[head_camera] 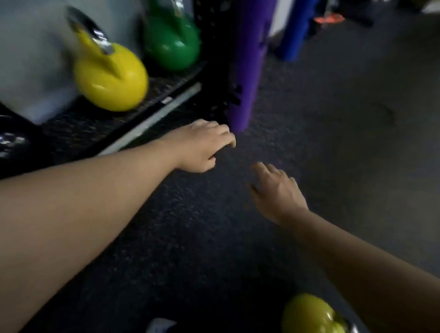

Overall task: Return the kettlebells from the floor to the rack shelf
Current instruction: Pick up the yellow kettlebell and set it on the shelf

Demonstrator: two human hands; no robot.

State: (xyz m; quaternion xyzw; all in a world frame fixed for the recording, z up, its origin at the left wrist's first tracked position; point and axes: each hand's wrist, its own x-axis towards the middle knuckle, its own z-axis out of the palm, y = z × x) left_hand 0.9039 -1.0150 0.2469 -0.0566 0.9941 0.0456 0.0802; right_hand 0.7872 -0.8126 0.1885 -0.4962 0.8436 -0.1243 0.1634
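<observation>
Kettlebells, glossy yellow (110, 82) and green (172, 42) (chrome handles), on rack shelf (92, 125); both hands' fingers released.

The room is dim around me, and the dark speckled floor (197, 216) swallows most of the light. Everything is smeared by motion blur, nothing crisp. Bright glare streaks sit on the chrome handle of the yellow kettlebell on the shelf (111, 80) and on the green kettlebell (172, 42) beside it. My left forearm (56, 208) looms large and soft at the frame's left edge, stretched by the wide lens.
</observation>
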